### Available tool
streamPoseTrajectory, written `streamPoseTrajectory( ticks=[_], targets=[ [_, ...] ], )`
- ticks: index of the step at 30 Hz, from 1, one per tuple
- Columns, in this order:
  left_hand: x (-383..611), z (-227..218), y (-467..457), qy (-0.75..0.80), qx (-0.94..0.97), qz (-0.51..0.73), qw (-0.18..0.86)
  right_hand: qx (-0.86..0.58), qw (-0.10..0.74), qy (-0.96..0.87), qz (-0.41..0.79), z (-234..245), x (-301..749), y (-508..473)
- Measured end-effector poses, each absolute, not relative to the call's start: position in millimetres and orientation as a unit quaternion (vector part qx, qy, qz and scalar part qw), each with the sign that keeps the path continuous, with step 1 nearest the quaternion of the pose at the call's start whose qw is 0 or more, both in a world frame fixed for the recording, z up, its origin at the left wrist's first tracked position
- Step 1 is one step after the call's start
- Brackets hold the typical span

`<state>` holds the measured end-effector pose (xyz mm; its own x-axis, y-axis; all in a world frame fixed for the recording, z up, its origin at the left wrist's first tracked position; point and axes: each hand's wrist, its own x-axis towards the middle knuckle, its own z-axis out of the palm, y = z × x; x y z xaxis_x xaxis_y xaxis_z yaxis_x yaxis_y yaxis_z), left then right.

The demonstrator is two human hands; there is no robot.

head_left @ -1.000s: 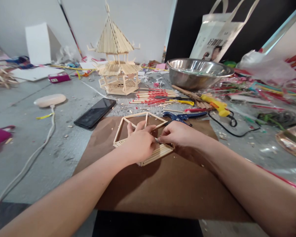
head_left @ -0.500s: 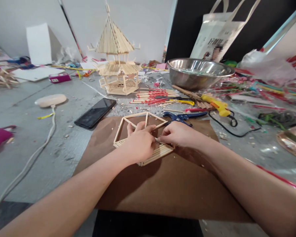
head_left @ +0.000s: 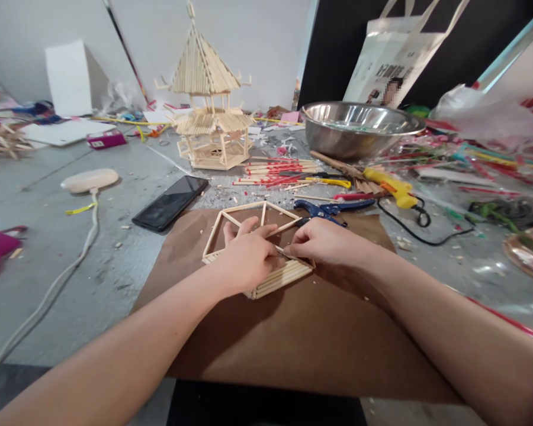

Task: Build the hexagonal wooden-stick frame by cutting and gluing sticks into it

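Observation:
A flat, polygonal frame of thin wooden sticks (head_left: 213,239) with spokes lies on brown paper; its near section is filled with sticks side by side. My left hand (head_left: 249,260) rests palm down across it, several fingers spread over the spokes, its thumb side bent down near the right fingertips. My right hand (head_left: 322,239) pinches at the frame's right side, thumb and forefinger closed on a thin stick (head_left: 298,258) lying along the filled section. My fingers hide part of that stick. Blue cutters (head_left: 333,208) lie just beyond my right hand.
Brown paper (head_left: 266,343) covers the near table. Beyond it are a phone (head_left: 171,203), a stick pagoda (head_left: 206,83), red-tipped sticks (head_left: 278,171), a metal bowl (head_left: 359,133) and a yellow-handled corded tool (head_left: 393,188). A white cable (head_left: 62,284) runs along the left.
The left hand's fingers have shifted slightly left over the frame. The right hand stays pinched at almost the same spot. The view has moved very slightly.

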<state>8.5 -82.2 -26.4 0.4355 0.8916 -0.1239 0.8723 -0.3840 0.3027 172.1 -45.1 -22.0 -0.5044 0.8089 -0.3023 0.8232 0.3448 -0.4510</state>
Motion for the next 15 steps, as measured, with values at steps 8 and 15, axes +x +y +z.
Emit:
streamPoseTrajectory(
  ticks=[8,15],
  targets=[
    [8.8,-26.0,-84.1,0.532,0.829,0.043,0.168,0.497,0.012,0.822,-0.276,-21.4,171.3,-43.9],
    [8.7,-26.6,-84.4,0.541,0.819,0.042,0.189,0.494,0.004,0.817,-0.297,-22.1,171.9,-44.9]
  ],
)
